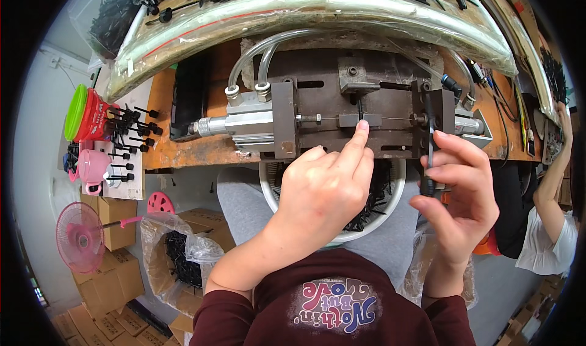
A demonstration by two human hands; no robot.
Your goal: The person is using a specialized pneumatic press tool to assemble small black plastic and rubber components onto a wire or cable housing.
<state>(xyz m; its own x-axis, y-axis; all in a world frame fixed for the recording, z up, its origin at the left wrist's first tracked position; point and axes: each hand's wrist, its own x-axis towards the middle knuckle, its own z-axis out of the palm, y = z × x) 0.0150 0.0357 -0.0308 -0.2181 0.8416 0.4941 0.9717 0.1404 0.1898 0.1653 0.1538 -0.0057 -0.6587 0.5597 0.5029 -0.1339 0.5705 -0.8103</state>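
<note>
At mid-frame the left hand [323, 190] presses its forefinger on a small black piece [360, 119] in the metal press [342, 111] on the worktop [183, 151]. The right hand [458, 190] holds a black rod [429, 157] upright beside it, above a white bowl [397, 190].

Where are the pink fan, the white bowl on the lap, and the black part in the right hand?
Pink fan [80, 236], head view, on the middle of its round grille.
White bowl [398, 190], head view, on its right rim.
Black part [429, 163], head view, on its thin shaft between the fingers of the right hand [461, 193].
</note>
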